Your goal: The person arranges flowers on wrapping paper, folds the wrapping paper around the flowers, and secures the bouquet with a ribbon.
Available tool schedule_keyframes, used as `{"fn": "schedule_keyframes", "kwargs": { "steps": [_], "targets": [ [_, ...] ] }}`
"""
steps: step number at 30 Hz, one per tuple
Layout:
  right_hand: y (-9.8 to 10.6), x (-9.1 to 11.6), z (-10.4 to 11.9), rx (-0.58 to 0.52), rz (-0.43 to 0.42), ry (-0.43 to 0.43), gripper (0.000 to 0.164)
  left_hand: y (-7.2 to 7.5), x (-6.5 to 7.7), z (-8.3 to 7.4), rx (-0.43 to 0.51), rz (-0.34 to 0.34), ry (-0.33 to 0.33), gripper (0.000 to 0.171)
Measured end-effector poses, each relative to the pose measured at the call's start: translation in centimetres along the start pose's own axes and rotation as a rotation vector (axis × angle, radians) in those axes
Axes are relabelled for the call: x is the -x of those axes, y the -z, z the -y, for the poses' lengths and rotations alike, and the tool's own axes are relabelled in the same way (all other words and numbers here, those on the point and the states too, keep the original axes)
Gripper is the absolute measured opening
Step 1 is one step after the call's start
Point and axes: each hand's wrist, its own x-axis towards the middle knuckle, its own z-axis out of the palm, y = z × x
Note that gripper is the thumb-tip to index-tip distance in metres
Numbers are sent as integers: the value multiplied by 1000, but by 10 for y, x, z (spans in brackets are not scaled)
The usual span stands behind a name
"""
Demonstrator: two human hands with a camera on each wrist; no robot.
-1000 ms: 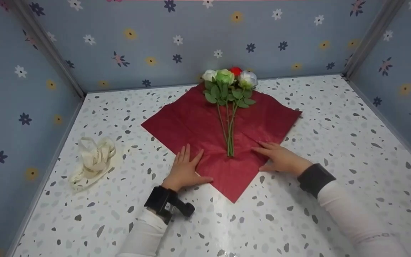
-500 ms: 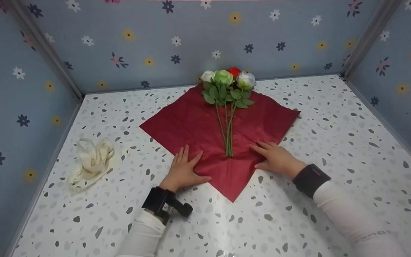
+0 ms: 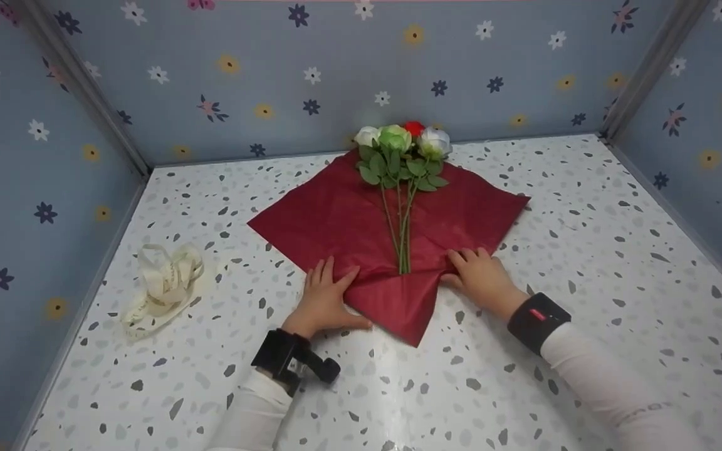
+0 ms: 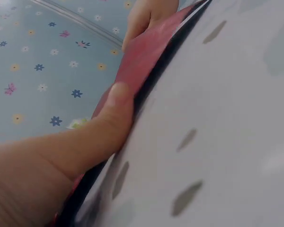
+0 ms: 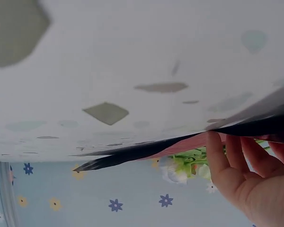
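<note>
A dark red sheet of wrapping paper [image 3: 311, 216] lies spread with one corner toward me. On its middle rests a bunch of flowers [image 3: 394, 139] with white, green and red heads, stems pointing my way. My left hand [image 3: 320, 302] rests on the paper's lower left edge with straight, spread fingers; in the left wrist view its thumb [image 4: 114, 106] touches the edge. At the lower right edge, my right hand [image 3: 485, 282] pinches the paper, fingers above and thumb tucked at the edge. The right wrist view shows this edge raised off the table, its underside dark.
A loose heap of cream ribbon [image 3: 170, 285] with print lies at the left of the speckled white table [image 3: 593, 250]. Flower-patterned panels [image 3: 361, 62] stand behind and on both sides. The flower heads are close to the back panel.
My right hand has moved slightly left and curled its fingers at the paper's edge. That edge has lifted inward, and the near corner has shifted slightly. The left hand stays almost still.
</note>
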Motion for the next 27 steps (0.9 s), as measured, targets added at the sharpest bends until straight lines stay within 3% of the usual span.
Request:
{"fn": "schedule_keyframes", "kwargs": {
  "steps": [1, 3, 7, 13, 17, 21, 27],
  "targets": [
    [0, 0, 0, 1, -15, 3, 56, 0, 0, 0, 2, 2, -8, 102],
    [0, -1, -1, -5, -34, 9, 54, 1, 0, 0, 19, -24, -17, 85],
    [2, 0, -6, -56, -12, 27, 58, 0, -3, -2, 76, -138, -7, 48],
    [11, 11, -18, -124, 114, 117, 78, -1, -3, -4, 127, -188, 17, 41],
    [16, 13, -24, -133, 117, 184, 82, 3, -5, -4, 135, -214, -5, 40],
    [16, 8, -24, -127, 87, 207, 69, 7, -6, -4, 120, -229, -19, 38],
    [10, 4, -22, -119, 0, 228, 37, 6, -4, -1, 112, -256, -2, 33]
  ]
}}
